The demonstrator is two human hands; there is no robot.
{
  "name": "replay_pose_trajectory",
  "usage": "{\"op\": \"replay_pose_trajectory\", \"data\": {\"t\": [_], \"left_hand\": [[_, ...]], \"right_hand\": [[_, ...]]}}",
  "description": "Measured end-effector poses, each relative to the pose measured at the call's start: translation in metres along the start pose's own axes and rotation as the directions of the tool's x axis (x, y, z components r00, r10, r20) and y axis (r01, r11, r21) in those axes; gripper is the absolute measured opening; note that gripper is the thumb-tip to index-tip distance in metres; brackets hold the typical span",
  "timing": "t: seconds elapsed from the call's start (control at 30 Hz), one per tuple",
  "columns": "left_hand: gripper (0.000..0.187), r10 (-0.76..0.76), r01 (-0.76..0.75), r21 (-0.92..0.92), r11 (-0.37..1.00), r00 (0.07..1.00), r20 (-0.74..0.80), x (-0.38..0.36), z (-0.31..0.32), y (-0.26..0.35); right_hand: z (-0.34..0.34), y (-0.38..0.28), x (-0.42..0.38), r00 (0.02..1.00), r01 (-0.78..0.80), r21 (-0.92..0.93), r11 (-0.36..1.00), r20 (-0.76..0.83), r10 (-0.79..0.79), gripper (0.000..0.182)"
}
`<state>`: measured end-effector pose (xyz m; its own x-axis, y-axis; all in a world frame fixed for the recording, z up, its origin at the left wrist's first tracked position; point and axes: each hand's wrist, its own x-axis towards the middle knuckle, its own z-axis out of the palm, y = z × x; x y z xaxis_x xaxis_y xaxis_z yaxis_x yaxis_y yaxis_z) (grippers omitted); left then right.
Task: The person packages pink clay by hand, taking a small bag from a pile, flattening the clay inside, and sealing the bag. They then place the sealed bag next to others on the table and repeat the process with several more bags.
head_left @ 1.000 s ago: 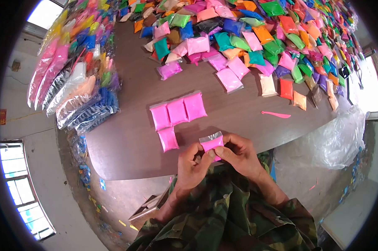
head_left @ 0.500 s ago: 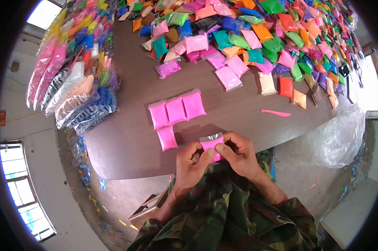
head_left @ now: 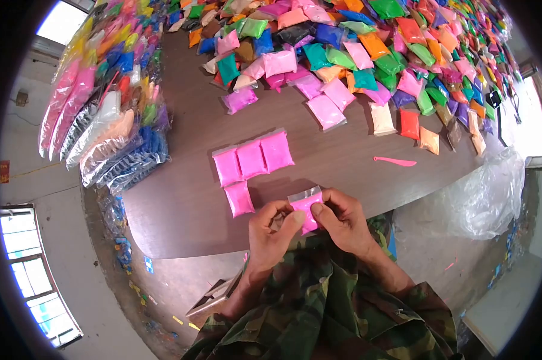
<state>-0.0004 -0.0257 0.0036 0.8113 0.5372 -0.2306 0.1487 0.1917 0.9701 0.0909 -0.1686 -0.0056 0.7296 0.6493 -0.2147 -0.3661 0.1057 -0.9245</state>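
Observation:
Between my two hands, just above the table's near edge, is a small clear bag of bright pink filling (head_left: pixel 307 219), its transparent top strip pointing away from me. My left hand (head_left: pixel 273 231) grips the bag's left side with thumb and curled fingers. On the opposite side my right hand (head_left: pixel 345 223) pinches it, the thumb pressed on the front. Beyond my left hand, three matching pink bags (head_left: pixel 251 158) lie in a row on the table, with another pink bag (head_left: pixel 239 198) below the row's left end.
A big heap of small colourful bags (head_left: pixel 355 57) covers the table's far side. Large packed bags (head_left: pixel 106 129) are stacked at the left. A pink plastic knife (head_left: pixel 395 162) lies to the right on the brown table (head_left: pixel 187 204). Clear plastic sheeting (head_left: pixel 484 201) hangs beyond the right edge.
My left hand has shifted slightly left and its thumb has moved up the bag. More of the pink bag's front shows, and it tilts a little. The bags on the table stay put.

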Motion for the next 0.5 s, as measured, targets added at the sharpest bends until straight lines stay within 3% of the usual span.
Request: {"op": "replay_pose_trajectory", "data": {"t": [0.17, 0.37, 0.5], "left_hand": [[0.016, 0.048, -0.057, 0.165, 0.985, 0.997, 0.061, 0.005, -0.016, -0.008], [0.014, 0.222, -0.248, 0.370, 0.895, 0.969, 0.113, 0.005, -0.012, -0.001], [0.013, 0.049, -0.067, 0.191, 0.979, 0.994, 0.100, 0.002, -0.008, 0.005]], "right_hand": [[-0.004, 0.009, 0.002, 0.999, 0.025, -0.024, 0.999, 0.039, -0.024, 0.011], [-0.002, 0.010, 0.000, 1.000, 0.021, -0.005, 1.000, 0.011, -0.021, 0.011], [0.001, 0.007, -0.001, 0.999, 0.038, -0.028, 0.999, -0.030, -0.039, 0.011]]}}
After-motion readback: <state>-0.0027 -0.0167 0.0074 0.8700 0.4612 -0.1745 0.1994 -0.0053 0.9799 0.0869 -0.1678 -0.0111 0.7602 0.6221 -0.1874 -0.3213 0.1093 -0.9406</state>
